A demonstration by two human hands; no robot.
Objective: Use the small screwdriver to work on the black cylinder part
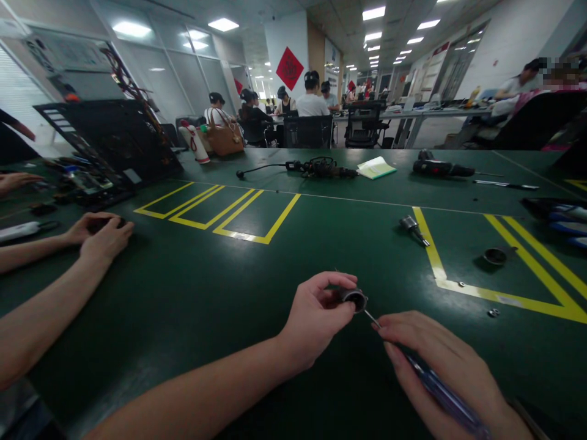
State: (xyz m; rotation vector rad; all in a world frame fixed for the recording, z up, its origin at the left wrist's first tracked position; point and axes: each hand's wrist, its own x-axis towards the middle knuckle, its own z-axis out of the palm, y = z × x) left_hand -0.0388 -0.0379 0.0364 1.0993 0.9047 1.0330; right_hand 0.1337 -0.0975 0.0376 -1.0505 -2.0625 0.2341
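My left hand [312, 321] pinches a small, round, hollow dark metal housing [356, 299] between thumb and fingers, its opening turned toward me. In my right hand [440, 357] is a screwdriver [443, 391] with a translucent bluish-purple handle, and its thin shaft reaches the housing's lower right side. Whether the tip sits in a screw cannot be made out. To the right lie a similar round metal cup [495, 256], a motor-like metal part [413, 229] with a shaft, a tiny ring-like piece [461, 284] and a small metal bearing-like piece [493, 313].
A co-worker's hands [103, 235] hold a dark part at the left. Across the green table [192, 293] lie a power drill [440, 166], a cable bundle [321, 166], a notepad [376, 167] and a pen [504, 184]. A black panelled unit [110, 140] stands back left.
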